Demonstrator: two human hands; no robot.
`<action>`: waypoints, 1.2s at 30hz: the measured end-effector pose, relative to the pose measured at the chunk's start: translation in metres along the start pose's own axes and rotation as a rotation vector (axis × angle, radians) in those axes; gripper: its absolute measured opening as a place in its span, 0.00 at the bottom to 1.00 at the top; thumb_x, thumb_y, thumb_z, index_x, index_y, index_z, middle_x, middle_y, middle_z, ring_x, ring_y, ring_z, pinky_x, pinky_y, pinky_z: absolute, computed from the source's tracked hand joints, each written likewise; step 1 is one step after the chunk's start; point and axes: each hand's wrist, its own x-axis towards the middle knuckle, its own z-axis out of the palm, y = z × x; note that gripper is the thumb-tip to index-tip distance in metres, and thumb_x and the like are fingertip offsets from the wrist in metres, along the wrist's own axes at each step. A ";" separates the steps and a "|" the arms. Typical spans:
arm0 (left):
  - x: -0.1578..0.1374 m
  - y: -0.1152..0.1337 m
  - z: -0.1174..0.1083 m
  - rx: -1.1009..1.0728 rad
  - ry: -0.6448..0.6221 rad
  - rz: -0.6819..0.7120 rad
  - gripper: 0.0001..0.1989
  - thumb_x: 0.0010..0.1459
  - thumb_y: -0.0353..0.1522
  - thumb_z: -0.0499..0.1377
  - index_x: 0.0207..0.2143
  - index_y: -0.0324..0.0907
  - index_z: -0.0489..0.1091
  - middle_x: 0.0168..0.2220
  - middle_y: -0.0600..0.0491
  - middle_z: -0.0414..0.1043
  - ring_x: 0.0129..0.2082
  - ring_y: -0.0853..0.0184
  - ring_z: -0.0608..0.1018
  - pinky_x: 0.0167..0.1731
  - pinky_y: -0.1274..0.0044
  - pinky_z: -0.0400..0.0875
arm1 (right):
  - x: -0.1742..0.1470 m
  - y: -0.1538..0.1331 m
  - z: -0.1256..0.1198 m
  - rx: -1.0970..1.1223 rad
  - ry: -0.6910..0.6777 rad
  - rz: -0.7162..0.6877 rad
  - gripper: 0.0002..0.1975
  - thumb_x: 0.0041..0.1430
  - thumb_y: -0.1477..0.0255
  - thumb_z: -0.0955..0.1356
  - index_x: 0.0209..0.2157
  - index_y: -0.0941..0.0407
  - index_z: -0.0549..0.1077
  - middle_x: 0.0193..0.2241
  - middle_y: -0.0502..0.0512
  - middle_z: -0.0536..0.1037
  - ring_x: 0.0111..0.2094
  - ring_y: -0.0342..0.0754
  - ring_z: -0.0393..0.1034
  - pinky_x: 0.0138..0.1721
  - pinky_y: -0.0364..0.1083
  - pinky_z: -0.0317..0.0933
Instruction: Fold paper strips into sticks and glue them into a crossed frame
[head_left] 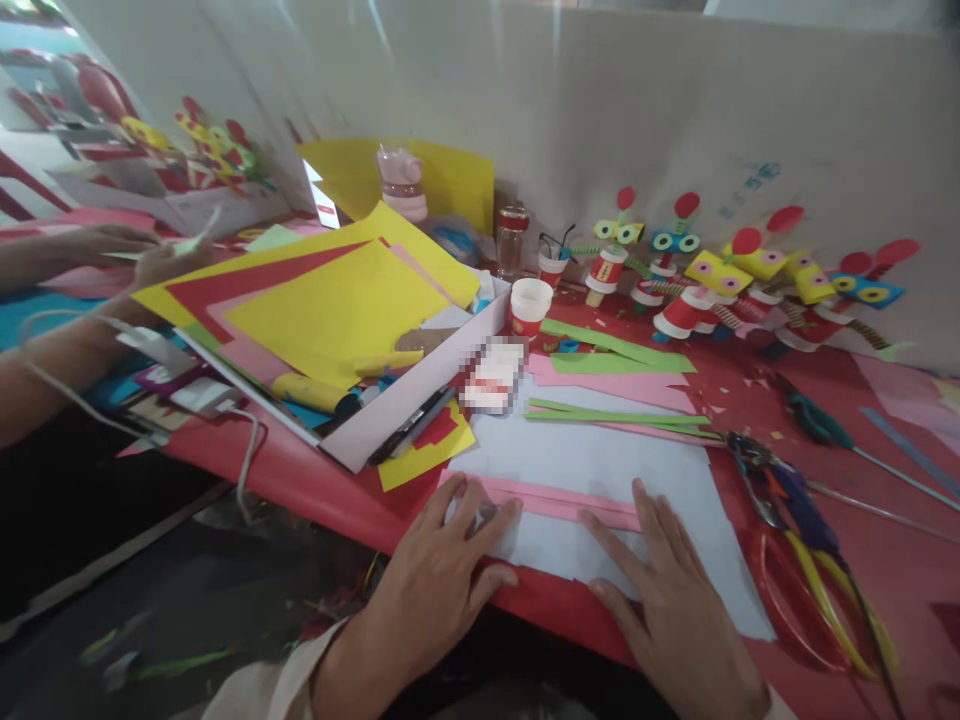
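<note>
My left hand (435, 570) lies palm down with its fingers apart, the fingertips on the left end of a pink paper strip (551, 499). At the strip's right end, my right hand (667, 595) is spread, its fingertips resting on or beside the paper. Neither hand grips anything. Beneath the strip is a white sheet (600, 463) on the red table (757, 375). Thin green paper strips (615, 415) lie farther back on that sheet. Behind them are wider green strips (622, 350) and pink paper (600, 378).
Scissors (814, 570) and a screwdriver (825, 425) lie right. Paper-cup figures (675, 310) line the back wall. A box (420, 380) of coloured paper stands left, near a power strip (176, 365). Paper cups (529, 305) stand behind. Another person's hand (169, 260) works far left.
</note>
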 end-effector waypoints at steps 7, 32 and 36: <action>-0.001 0.002 0.003 0.046 0.070 0.039 0.25 0.61 0.41 0.51 0.61 0.57 0.54 0.54 0.49 0.62 0.57 0.51 0.61 0.50 0.56 0.66 | 0.009 -0.018 -0.002 -0.024 0.013 0.014 0.31 0.58 0.55 0.63 0.62 0.37 0.50 0.66 0.58 0.44 0.62 0.74 0.42 0.49 0.74 0.53; 0.107 0.098 0.025 -0.302 -0.007 0.014 0.06 0.57 0.24 0.52 0.35 0.40 0.66 0.37 0.49 0.67 0.37 0.63 0.70 0.36 0.70 0.68 | -0.010 0.044 0.007 0.124 0.197 0.134 0.13 0.61 0.71 0.62 0.43 0.53 0.77 0.48 0.59 0.75 0.51 0.56 0.67 0.48 0.56 0.66; 0.110 0.100 0.037 -0.307 0.028 0.018 0.06 0.56 0.23 0.52 0.34 0.41 0.64 0.37 0.50 0.66 0.38 0.61 0.68 0.37 0.69 0.65 | -0.007 0.056 0.012 0.260 0.246 0.144 0.11 0.60 0.70 0.64 0.39 0.51 0.78 0.44 0.57 0.77 0.47 0.54 0.70 0.46 0.56 0.67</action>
